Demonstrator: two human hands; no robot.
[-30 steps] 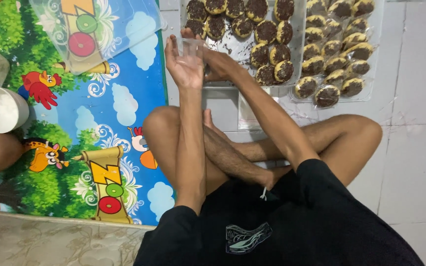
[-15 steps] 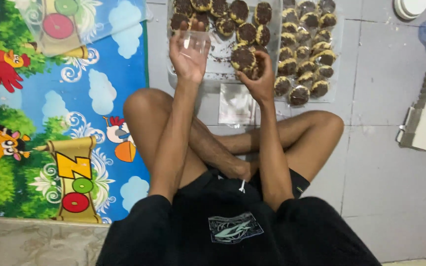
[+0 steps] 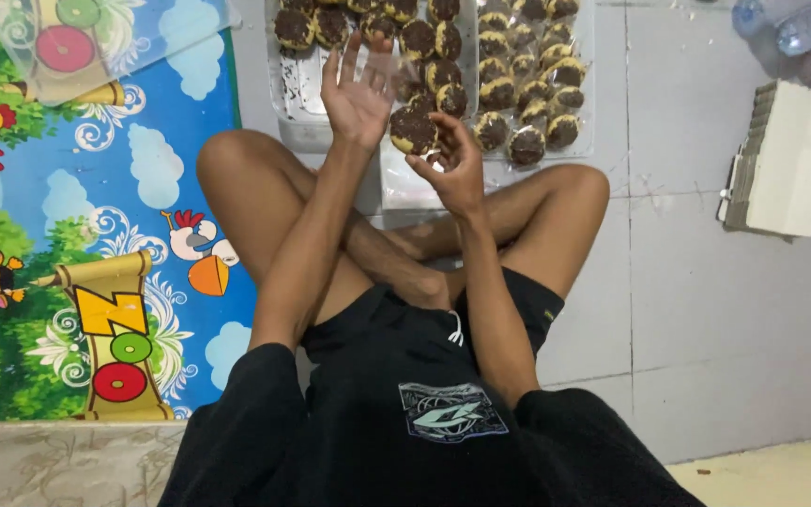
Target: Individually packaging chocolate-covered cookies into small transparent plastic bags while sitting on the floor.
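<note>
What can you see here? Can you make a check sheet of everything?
Surface: grey tiled floor, colourful cartoon mat on the left.
Job's things: chocolate-topped cookie in the right hand; clear trays of more cookies.
Clutter: stack of white folded boxes, plastic bottle, clear lid.
Grippers: left hand open, holding a thin clear wrapper; right hand pinching the cookie.
Cables: nothing seen.
Surroundings: person sitting cross-legged.
</note>
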